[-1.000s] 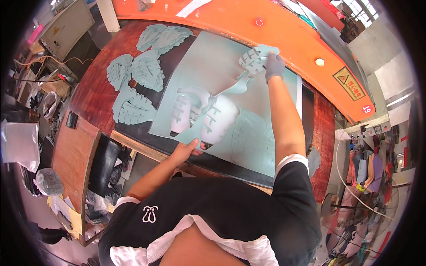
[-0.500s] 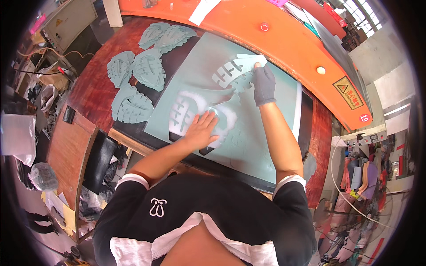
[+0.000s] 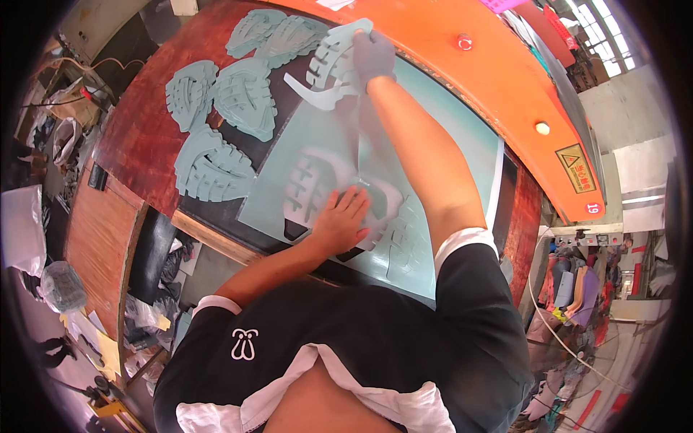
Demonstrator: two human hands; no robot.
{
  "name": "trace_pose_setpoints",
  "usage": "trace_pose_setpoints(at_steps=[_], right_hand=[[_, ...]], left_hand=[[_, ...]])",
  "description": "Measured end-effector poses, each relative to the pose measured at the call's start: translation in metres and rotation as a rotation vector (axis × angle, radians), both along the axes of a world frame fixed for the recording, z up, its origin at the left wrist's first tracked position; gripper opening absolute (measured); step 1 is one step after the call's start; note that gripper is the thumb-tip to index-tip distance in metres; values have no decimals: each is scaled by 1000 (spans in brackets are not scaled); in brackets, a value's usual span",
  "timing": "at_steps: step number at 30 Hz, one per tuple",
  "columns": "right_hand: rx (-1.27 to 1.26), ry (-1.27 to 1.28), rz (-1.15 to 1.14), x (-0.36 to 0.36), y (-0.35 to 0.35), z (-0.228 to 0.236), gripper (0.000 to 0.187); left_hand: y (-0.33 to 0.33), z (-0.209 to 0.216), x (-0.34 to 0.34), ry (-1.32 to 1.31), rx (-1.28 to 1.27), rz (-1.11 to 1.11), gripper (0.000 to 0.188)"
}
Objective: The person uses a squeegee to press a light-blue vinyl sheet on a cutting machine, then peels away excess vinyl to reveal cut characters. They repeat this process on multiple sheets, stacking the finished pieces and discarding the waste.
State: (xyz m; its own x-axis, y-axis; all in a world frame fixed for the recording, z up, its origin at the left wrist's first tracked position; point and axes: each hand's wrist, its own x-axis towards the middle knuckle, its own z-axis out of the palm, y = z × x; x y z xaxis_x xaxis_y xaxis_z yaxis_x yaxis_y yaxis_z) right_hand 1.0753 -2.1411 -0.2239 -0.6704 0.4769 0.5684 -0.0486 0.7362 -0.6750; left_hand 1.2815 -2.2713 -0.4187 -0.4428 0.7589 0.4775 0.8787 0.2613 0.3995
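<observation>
A thin pale green sheet (image 3: pixel 455 123) lies across the work surface in front of me. My left hand (image 3: pixel 343 222) rests flat on it, fingers spread, over a whitish slotted shape (image 3: pixel 302 184) that shows at the sheet's middle. Up at the far side, my right hand (image 3: pixel 375 58), in a grey glove, grips a pale green slotted cut-out piece (image 3: pixel 332 61) by its upper end. This piece hangs raised, with a curved strip (image 3: pixel 317 95) dangling at its lower end. Several stacks of similar slotted cut-outs (image 3: pixel 244 101) sit to the left of the sheet.
An orange machine beam (image 3: pixel 505 94) spans the far side, with a red button (image 3: pixel 464 42) and a yellow warning label (image 3: pixel 574 167). The red-brown board (image 3: pixel 133 144) extends left. Shelves of coloured material (image 3: pixel 570 289) stand right; a wooden panel (image 3: pixel 101 231) stands left.
My right hand has moved left and farther away, lifting the cut-out piece off the sheet toward the stacks. The left hand remains flat on the sheet.
</observation>
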Motion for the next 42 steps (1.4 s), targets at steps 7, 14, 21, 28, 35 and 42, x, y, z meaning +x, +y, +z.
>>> trace_pose_setpoints(at_steps=[7,14,21,28,35,42], right_hand=[[-89,274,215,-51,60,103,34],[-69,105,175,141,83,77,34],[-508,-167,-236,287,94,28,33],[-201,113,-98,319,134,83,31],[364,-173,188,389,86,-43,24],[480,-212,337,435,46,-117,26]], left_hand=[[0,4,-2,-63,42,-43,58],[0,5,-3,-58,16,-50,57],[0,13,-2,-47,-35,-21,54],[-24,29,26,-76,238,-127,43],[-40,15,122,-2608,226,-110,32],[13,3,130,-2408,463,-629,24]])
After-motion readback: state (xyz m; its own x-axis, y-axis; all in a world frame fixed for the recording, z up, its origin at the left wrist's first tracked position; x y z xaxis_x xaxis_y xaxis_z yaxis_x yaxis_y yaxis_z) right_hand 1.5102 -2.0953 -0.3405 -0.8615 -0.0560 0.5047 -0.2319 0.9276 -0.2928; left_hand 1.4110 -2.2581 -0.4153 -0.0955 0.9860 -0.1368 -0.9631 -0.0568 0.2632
